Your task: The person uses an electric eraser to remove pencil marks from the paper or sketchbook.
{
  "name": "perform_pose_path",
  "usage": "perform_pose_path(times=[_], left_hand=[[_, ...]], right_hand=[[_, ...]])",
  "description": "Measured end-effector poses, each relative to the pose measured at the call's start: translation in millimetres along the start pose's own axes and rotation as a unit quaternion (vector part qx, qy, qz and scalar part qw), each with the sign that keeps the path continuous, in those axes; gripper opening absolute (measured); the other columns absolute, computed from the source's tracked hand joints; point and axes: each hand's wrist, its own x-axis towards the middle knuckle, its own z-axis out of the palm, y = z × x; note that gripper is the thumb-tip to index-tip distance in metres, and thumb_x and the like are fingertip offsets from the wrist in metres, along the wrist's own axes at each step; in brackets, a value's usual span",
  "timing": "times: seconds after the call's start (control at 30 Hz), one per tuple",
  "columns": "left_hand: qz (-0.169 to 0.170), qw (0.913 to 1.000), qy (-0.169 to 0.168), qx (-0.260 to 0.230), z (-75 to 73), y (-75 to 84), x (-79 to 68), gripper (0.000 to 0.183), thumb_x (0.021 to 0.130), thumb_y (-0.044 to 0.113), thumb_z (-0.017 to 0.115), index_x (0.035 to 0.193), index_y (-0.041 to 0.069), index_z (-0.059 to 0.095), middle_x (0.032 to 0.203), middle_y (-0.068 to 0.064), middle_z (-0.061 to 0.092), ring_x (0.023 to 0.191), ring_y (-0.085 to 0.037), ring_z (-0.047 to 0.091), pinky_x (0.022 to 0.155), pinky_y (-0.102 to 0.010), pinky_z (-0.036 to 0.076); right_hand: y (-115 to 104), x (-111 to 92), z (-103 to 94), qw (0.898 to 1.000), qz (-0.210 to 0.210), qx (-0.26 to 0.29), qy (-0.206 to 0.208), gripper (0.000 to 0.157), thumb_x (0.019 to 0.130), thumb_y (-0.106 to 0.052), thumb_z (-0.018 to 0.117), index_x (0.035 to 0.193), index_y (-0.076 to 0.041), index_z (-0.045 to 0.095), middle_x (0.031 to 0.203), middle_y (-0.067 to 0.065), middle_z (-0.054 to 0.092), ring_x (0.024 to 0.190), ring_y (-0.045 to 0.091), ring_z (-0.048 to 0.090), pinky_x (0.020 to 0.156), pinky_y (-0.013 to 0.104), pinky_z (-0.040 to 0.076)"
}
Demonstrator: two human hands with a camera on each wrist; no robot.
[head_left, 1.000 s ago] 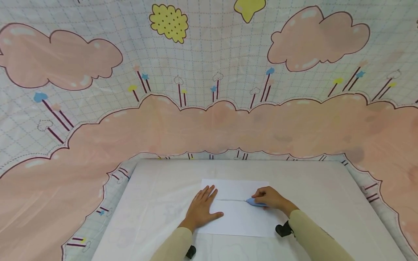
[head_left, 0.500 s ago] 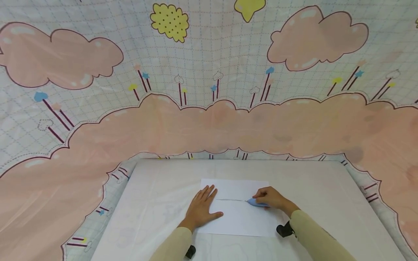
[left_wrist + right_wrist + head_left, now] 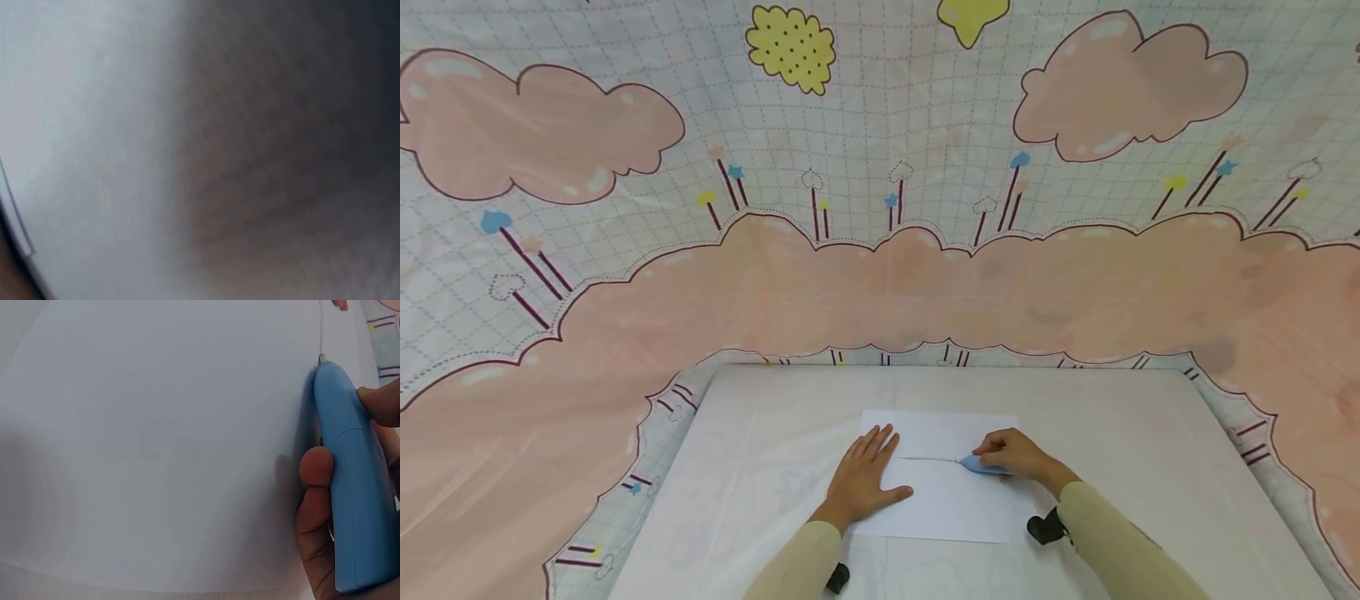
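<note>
A white sheet of paper (image 3: 951, 517) lies on the table, with a thin dark line (image 3: 925, 459) across its middle. My left hand (image 3: 863, 479) rests on the sheet's left side, fingers straight and spread. On the right, my right hand (image 3: 1018, 454) grips a chunky blue electric eraser (image 3: 356, 481). Its small pale tip (image 3: 322, 359) touches the paper where the visible line ends. In the right wrist view, fingers (image 3: 315, 469) curl round one side and the thumb (image 3: 381, 403) presses the other. The left wrist view is too blurred to show any detail.
A white cloth covers the table (image 3: 760, 450). Behind it hangs a patterned curtain (image 3: 895, 292) with pink clouds, meeting the table's back edge. A black wrist device (image 3: 1047, 527) sits below the right wrist, and another (image 3: 838, 578) by the left sleeve.
My right hand and the electric eraser shifted slightly right, then back left past where they were, along the line. The left hand has stayed in place.
</note>
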Motion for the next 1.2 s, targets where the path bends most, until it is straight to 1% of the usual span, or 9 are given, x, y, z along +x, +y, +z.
perform_pose_path(times=[0.07, 0.33, 0.6, 0.87, 1.03, 1.2], left_hand=[[0.001, 1.0000, 0.000, 0.002, 0.2, -0.3, 0.0, 0.096, 0.085, 0.079, 0.042, 0.158, 0.019, 0.023, 0.166, 0.002, 0.015, 0.153, -0.020, 0.009, 0.124, -0.044, 0.014], [0.001, 1.0000, -0.001, 0.000, 0.0, -0.4, -0.1, 0.096, 0.085, 0.079, 0.042, 0.158, 0.019, 0.024, 0.165, 0.002, 0.016, 0.153, -0.021, 0.010, 0.124, -0.044, 0.015], [0.003, 1.0000, 0.001, -0.004, 0.3, -0.6, 0.7, 0.095, 0.085, 0.078, 0.043, 0.158, 0.019, 0.025, 0.165, 0.002, 0.016, 0.153, -0.020, 0.010, 0.124, -0.044, 0.014], [0.006, 1.0000, 0.006, -0.006, 1.0, -2.4, 0.9, 0.096, 0.085, 0.078, 0.044, 0.158, 0.019, 0.024, 0.165, 0.001, 0.017, 0.153, -0.020, 0.010, 0.124, -0.044, 0.013], [0.007, 0.9999, 0.009, -0.007, 1.0, -2.8, 0.6, 0.096, 0.085, 0.078, 0.045, 0.157, 0.018, 0.025, 0.165, 0.001, 0.018, 0.153, -0.021, 0.011, 0.124, -0.044, 0.014], [0.006, 0.9999, 0.008, -0.008, 0.1, -1.9, 0.8, 0.095, 0.085, 0.078, 0.044, 0.157, 0.019, 0.025, 0.165, 0.002, 0.018, 0.153, -0.020, 0.010, 0.124, -0.043, 0.014]], right_hand=[[1, 1, 0.9, 1.000, 0.004, 0.003, 0.001, 0.010, 0.087, -0.011, 0.069, 0.092, -0.002, 0.072, 0.112, 0.016, 0.067, 0.081, 0.016, 0.054, 0.055, 0.023, 0.053], [0, 3, 2.9, 1.000, -0.002, 0.003, 0.001, 0.012, 0.086, -0.010, 0.068, 0.094, -0.001, 0.072, 0.112, 0.017, 0.067, 0.080, 0.016, 0.055, 0.055, 0.024, 0.053], [-3, 3, 4.8, 1.000, -0.002, -0.003, 0.001, 0.015, 0.087, -0.011, 0.067, 0.096, 0.000, 0.072, 0.106, 0.013, 0.067, 0.076, 0.014, 0.054, 0.055, 0.023, 0.052], [1, -2, -0.9, 1.000, 0.009, -0.004, 0.010, 0.012, 0.086, -0.011, 0.069, 0.093, -0.002, 0.071, 0.109, 0.014, 0.068, 0.078, 0.015, 0.055, 0.056, 0.025, 0.053], [4, -4, -4.5, 1.000, 0.018, 0.000, 0.011, 0.013, 0.087, -0.013, 0.069, 0.094, -0.002, 0.072, 0.111, 0.014, 0.067, 0.080, 0.013, 0.055, 0.056, 0.025, 0.054], [2, -5, -5.0, 1.000, 0.016, 0.006, 0.010, 0.014, 0.087, -0.012, 0.069, 0.095, -0.001, 0.072, 0.110, 0.015, 0.067, 0.079, 0.015, 0.054, 0.056, 0.025, 0.053]])
